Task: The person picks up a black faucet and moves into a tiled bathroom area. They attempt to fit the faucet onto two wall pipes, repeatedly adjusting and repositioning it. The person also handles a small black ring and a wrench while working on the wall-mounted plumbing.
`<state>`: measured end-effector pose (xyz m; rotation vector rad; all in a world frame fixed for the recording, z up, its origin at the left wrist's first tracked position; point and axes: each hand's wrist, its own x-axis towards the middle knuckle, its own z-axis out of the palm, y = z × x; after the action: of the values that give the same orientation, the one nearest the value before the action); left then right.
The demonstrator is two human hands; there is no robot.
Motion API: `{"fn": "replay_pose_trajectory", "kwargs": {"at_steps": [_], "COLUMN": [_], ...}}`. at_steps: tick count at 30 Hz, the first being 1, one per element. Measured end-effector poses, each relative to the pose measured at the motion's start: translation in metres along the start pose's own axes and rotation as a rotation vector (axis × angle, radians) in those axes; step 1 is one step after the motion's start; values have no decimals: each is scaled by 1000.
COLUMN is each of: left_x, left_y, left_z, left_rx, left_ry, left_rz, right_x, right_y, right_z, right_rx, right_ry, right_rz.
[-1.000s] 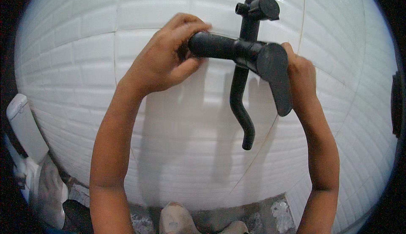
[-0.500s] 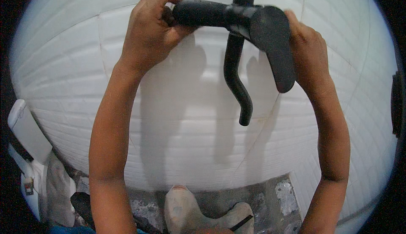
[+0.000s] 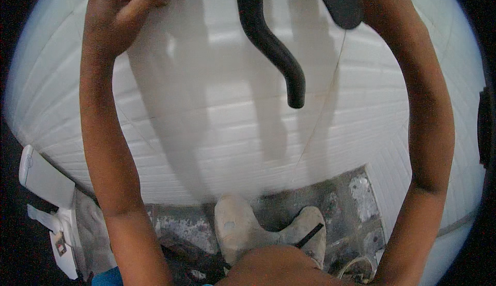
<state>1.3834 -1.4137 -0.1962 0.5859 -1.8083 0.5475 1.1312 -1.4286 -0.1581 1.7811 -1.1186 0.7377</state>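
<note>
A black wall tap shows in part at the top: its bent spout [image 3: 276, 53] hangs down, and the flat lever handle [image 3: 338, 1] is beside it to the right. My left hand [image 3: 111, 14] is at the upper left, left of the spout. Its thumb and fingers curl together near a dark patch at the top edge, and I cannot make out what lies between them. My right forearm [image 3: 423, 79] passes up close to the lever, but the right hand is beyond the top edge. The rest of the tap body is cut off too.
White ribbed wall tiles [image 3: 217, 131] fill the area behind the tap. At lower left stands a white toilet [image 3: 49, 182]. Two pale boots [image 3: 235, 224] rest on a grey, white-blotched floor [image 3: 181, 229], with a thin pale loop [image 3: 357, 269] near my right arm.
The view has tipped downward, so tap and hands sit higher and partly leave the picture. My right hand has gone out of view; my left hand appears farther left.
</note>
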Motion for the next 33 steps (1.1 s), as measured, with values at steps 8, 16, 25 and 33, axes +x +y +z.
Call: {"fn": "replay_pose_trajectory", "kwargs": {"at_steps": [8, 16, 25, 33], "left_x": [6, -5, -8, -5], "left_y": [-12, -39, -35, -27], "left_z": [1, -9, -6, 6], "left_rx": [-127, 64, -46, 6], "left_ry": [83, 84, 25, 141], "left_rz": [-15, -77, -180, 2], "right_x": [-11, -9, 3, -2], "right_y": [-12, 3, 1, 4], "right_z": [-8, -3, -9, 4], "right_rx": [77, 174, 174, 107], "right_ry": [283, 101, -40, -19], "right_rz": [-93, -149, -71, 47]}}
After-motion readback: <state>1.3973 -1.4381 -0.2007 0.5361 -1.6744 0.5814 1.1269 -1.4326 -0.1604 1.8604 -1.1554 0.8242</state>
